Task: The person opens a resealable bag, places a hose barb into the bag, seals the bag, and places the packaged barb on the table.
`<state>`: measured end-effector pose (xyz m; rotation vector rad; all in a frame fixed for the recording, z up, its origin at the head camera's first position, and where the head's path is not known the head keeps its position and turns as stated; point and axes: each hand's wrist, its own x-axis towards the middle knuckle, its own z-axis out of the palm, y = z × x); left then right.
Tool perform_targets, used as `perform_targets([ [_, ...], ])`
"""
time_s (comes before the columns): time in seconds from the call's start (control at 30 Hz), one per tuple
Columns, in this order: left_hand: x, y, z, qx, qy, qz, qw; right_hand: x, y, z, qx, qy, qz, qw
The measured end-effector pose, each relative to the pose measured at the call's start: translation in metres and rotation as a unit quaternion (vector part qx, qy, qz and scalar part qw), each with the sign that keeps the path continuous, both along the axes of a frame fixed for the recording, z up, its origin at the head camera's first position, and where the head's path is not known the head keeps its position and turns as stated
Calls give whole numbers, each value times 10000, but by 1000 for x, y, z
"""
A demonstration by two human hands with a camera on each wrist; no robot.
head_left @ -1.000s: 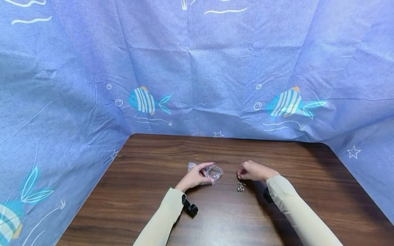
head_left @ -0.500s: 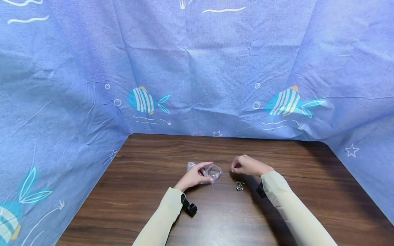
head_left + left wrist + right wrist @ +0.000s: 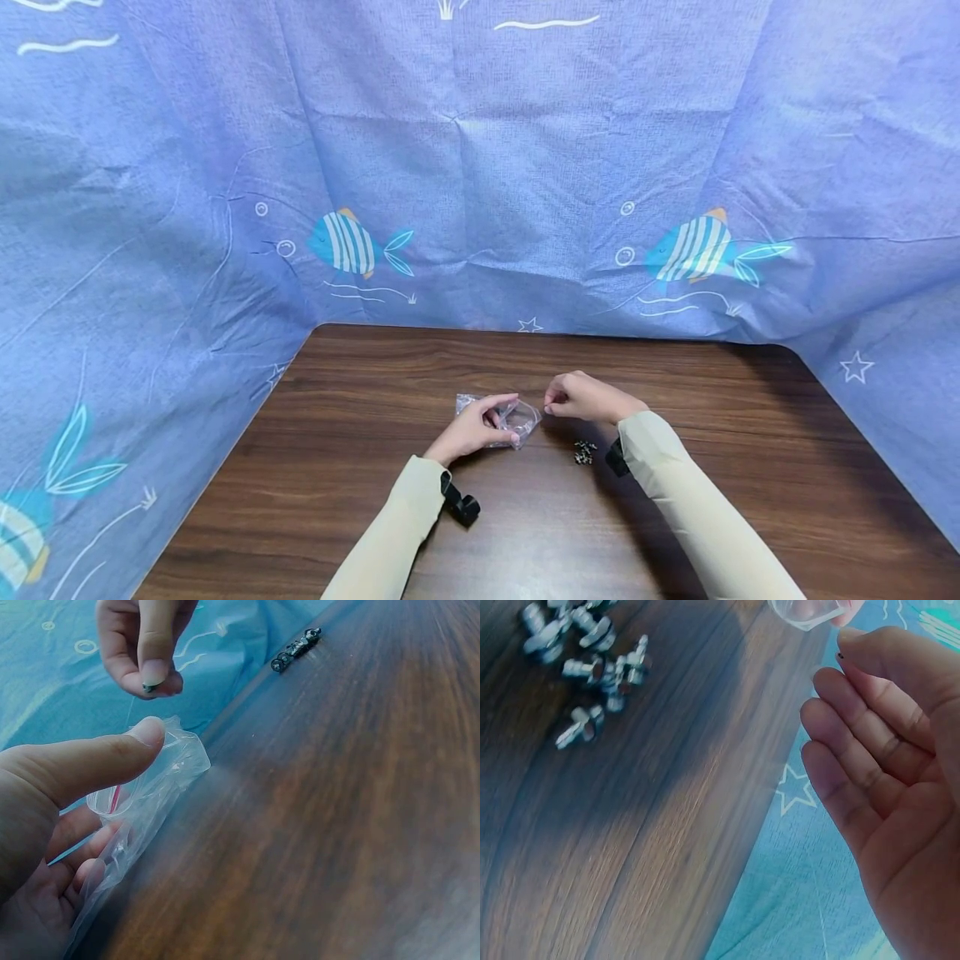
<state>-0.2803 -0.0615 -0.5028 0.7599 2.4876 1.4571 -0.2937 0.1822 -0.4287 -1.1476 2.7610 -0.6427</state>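
Note:
A clear plastic bag (image 3: 527, 417) sits in the curve of my left hand (image 3: 471, 429), its mouth spread between thumb and fingers. In the left wrist view the thumb lies along the rim of the bag (image 3: 161, 776), and a red line shows on the plastic. To the right of the bag mouth, my right hand (image 3: 588, 397) pinches a small dark-tipped metal piece (image 3: 149, 688) between thumb and index finger; most of it is hidden by the fingertips. A loose pile of small silver metal pieces with dark rings, like screws with washers (image 3: 604, 671), lies below the right hand.
The brown wood-grain table (image 3: 360, 375) reaches back to a blue cloth (image 3: 525, 167) printed with fish, which hangs behind and at both sides. A black wrist strap mount (image 3: 463, 506) hangs under the left forearm.
My right hand has risen from the pile and moved left to beside the bag, with the small metal piece in its fingertips. My left hand and the bag have stayed in place.

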Motion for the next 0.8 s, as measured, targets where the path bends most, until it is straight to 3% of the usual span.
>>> perform_targets([
  [0.5, -1, 2, 2, 35, 16, -104, 9999, 0, -13, 2, -50, 254, 92, 9996],
  [0.8, 1, -1, 1, 49, 33, -75, 10000, 0, -21, -1, 19, 175, 45, 9998],
])
